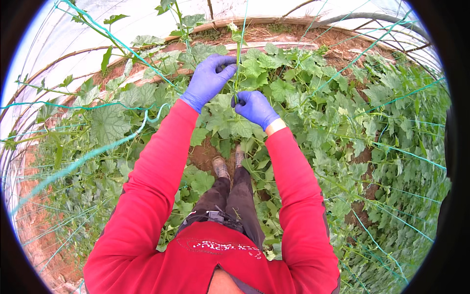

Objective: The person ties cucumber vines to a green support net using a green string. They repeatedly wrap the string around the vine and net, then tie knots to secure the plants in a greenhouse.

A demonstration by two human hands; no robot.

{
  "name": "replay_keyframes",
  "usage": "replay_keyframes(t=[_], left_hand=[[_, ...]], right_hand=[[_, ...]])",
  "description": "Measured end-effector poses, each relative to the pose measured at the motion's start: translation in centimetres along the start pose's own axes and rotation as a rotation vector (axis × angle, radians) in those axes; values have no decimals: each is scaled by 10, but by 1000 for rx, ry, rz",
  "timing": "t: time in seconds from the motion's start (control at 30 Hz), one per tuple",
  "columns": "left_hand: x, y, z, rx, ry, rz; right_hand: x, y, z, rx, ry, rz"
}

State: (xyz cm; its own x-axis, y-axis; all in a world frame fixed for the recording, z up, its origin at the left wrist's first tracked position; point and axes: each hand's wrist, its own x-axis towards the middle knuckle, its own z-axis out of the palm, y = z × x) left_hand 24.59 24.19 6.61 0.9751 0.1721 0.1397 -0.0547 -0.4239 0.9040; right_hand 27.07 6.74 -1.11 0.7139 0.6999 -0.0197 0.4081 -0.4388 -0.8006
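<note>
A slim green vine stem (238, 75) with a pale flower bud (232, 26) at its top rises before me, beside a thin turquoise twine (245, 22). In its blue glove, my left hand (211, 79) has thumb and forefinger closed at the stem's upper part; whether the twine is pinched there too is hard to see. Lower down, my right hand (255, 107), also gloved in blue, grips the same stem with curled fingers. Its fingertips are partly hidden. Broad lobed leaves (253, 70) surround the stem just beyond the hands.
Several turquoise twines cross the space, one thick in view at left (80, 161). Dense vines (396, 147) cover the right side. Behind stand a plastic greenhouse sheet (147, 22) and a curved pole (367, 15). My shoes (221, 167) stand on bare soil (202, 154) among leaves.
</note>
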Motion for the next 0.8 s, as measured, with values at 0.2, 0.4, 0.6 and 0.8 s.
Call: replay_keyframes(t=[0.2, 0.4, 0.6, 0.8], left_hand=[[7, 21, 2, -277, -197, -149], [0, 24, 9, -445, -105, -222], [-4, 31, 5, -544, -57, -145], [-17, 35, 1, -604, 27, -118]], right_hand=[[-5, 4, 0, -19, 0, -27], [-9, -28, -8, 321, 353, 44], [-8, -33, 0, 733, 330, 134], [-9, -22, 6, 981, 458, 251]])
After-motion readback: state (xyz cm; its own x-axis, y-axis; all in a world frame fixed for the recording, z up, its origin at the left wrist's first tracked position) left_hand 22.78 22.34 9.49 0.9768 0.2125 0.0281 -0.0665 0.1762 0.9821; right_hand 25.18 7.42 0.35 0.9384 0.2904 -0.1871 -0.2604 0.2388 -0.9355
